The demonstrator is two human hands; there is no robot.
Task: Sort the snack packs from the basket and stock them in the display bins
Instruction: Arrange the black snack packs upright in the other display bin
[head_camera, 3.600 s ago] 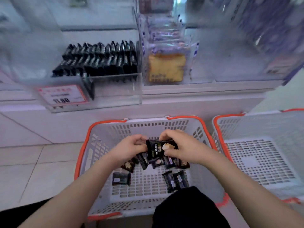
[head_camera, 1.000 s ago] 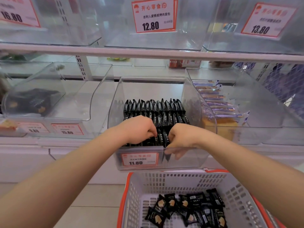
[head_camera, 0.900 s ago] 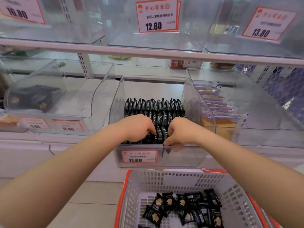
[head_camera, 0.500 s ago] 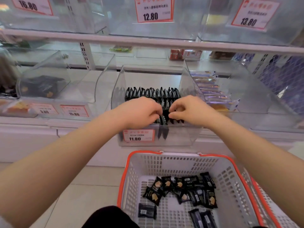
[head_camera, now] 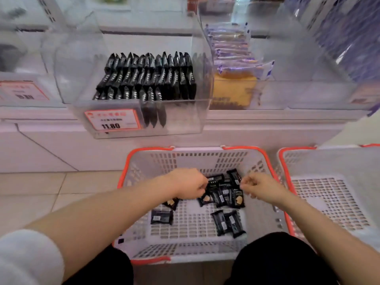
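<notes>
A white basket with an orange rim (head_camera: 205, 150) sits on the floor and holds several loose black snack packs (head_camera: 224, 196). My left hand (head_camera: 188, 184) is down in it with curled fingers on the left edge of the pile; its fingertips are hidden, so a grip cannot be made out. My right hand (head_camera: 260, 187) hovers at the pile's right edge, fingers loosely curled, its tips by a pack's corner, holding nothing I can see. Above, the clear display bin (head_camera: 181, 120) with the 11.80 tag holds rows of upright black packs (head_camera: 148, 77).
A second white basket (head_camera: 329, 161) stands to the right. The bin to the right holds purple-wrapped bread packs (head_camera: 234, 50) and a yellow pack (head_camera: 233, 89). Clear bins to the left (head_camera: 24, 58) are blurred. Tiled floor lies at left (head_camera: 41, 192). My dark knees (head_camera: 273, 260) press against the basket.
Both hands have left the 11.80 bin and dropped into the basket onto the pile of loose packs. The view has tilted down with them.
</notes>
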